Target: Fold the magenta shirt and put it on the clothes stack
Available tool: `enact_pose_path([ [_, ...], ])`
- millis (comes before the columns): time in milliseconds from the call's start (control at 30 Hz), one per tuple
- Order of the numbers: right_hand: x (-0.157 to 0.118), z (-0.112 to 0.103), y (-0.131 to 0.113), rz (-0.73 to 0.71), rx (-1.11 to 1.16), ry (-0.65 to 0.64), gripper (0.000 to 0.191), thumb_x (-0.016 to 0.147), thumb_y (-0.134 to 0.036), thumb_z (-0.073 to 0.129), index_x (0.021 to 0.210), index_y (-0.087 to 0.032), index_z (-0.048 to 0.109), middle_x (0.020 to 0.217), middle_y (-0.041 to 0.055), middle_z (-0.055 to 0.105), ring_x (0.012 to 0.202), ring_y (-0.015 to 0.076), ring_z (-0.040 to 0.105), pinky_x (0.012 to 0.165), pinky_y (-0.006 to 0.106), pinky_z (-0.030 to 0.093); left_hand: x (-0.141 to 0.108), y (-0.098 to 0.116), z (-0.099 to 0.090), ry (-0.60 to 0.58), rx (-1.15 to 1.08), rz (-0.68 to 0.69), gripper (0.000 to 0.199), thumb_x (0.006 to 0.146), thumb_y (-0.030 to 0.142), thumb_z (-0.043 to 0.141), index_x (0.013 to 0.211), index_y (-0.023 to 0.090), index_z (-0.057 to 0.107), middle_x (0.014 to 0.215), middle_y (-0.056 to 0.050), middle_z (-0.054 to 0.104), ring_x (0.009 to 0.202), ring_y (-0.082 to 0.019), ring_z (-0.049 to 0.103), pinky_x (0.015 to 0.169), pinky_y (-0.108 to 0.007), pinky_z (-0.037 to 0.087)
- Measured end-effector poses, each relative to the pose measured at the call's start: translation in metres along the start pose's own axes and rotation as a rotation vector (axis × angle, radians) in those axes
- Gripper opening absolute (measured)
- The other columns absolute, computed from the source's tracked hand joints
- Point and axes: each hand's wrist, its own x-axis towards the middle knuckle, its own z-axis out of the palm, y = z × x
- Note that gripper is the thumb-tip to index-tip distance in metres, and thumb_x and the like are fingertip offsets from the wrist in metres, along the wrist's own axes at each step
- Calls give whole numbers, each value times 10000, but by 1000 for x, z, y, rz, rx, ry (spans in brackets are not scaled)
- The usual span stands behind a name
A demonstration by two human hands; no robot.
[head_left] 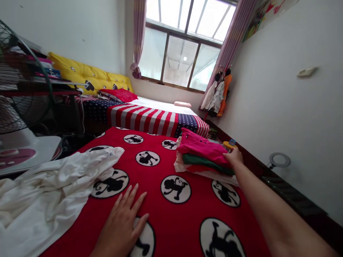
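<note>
My left hand (125, 218) lies flat with its fingers spread on a red blanket (174, 223) printed with black monkey figures in white circles. My right hand (234, 157) reaches to the right edge of a stack of folded clothes and is closed on the border of the bright pink garment (199, 146) on top; some of its fingers are hidden. Under the pink one are a dark green garment (198, 162) and a white one (180, 165). A crumpled white cloth (59, 185) spreads over the blanket's left side.
At the left stand a fan (24, 150) and a desk (69, 89) with stacked things. Behind is a bed with a flag-pattern cover (144, 116), a red pillow (119, 94) and a yellow cushion (91, 75). Clothes (218, 94) hang by the window; a ring light (280, 160) stands at right.
</note>
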Motion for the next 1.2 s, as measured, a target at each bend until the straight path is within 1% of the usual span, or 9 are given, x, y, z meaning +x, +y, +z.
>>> enact_pose_path([
  [100,-11,18,-4,-193,-185,59,370,816,-186,602,1170,-85,572,1292,230,501,1251,377,416,1033,589,287,0,-1,1,4,15,8,543,877,522,449,1372,304,485,1507,-64,347,1385,-298,322,1088,-513,333],
  [267,-52,56,-37,-693,-308,-158,372,849,-358,568,1192,-215,591,1333,60,530,1243,227,445,1071,357,321,0,1,0,16,19,11,539,877,509,456,1372,299,487,1507,-63,347,1380,-300,332,1087,-511,336],
  [367,-80,73,-46,-851,-393,-256,311,799,-249,594,1106,-247,636,1244,32,591,1173,216,496,1009,320,369,-1,0,0,13,17,11,540,876,512,456,1372,300,487,1506,-67,348,1382,-298,329,1087,-513,336],
  [500,-91,86,-49,-833,-491,-232,329,786,-115,502,1074,-158,655,1104,123,650,1073,268,554,858,339,439,0,-1,-1,7,3,12,535,876,508,461,1369,301,491,1504,-72,352,1383,-297,326,1087,-513,336],
  [600,-81,84,-51,-799,-508,-220,323,828,-128,444,1048,-178,676,1028,95,695,976,236,613,796,307,460,0,-1,-2,12,-16,16,532,877,504,467,1367,299,495,1503,-74,355,1384,-296,323,1090,-508,334],
  [733,-70,66,-48,-769,-485,-175,381,863,-195,408,1171,-140,626,1111,112,685,998,246,626,832,340,469,1,1,-3,5,-43,2,530,873,484,484,1368,295,493,1506,-78,351,1384,-299,323,1094,-513,323],
  [933,-74,53,-43,-877,-457,-338,263,820,-220,491,926,-264,728,1094,-17,697,1065,162,594,940,259,432,0,2,-5,7,-80,-9,537,871,477,494,1374,293,486,1513,-80,341,1390,-304,310,1101,-515,304],
  [1067,-80,71,-34,-671,-489,-219,484,923,-469,367,1314,-244,543,1491,87,369,1377,316,278,1074,579,248,-1,2,-5,-7,-75,-13,535,873,478,488,1376,296,483,1517,-78,332,1395,-300,300,1105,-514,298],
  [1200,-85,92,-16,-362,-674,-371,685,884,-645,337,1490,-375,170,1597,34,-15,1441,348,-49,1041,707,123,0,1,-5,-11,-85,-14,534,874,476,490,1378,300,480,1522,-69,328,1401,-291,288,1117,-500,283],
])
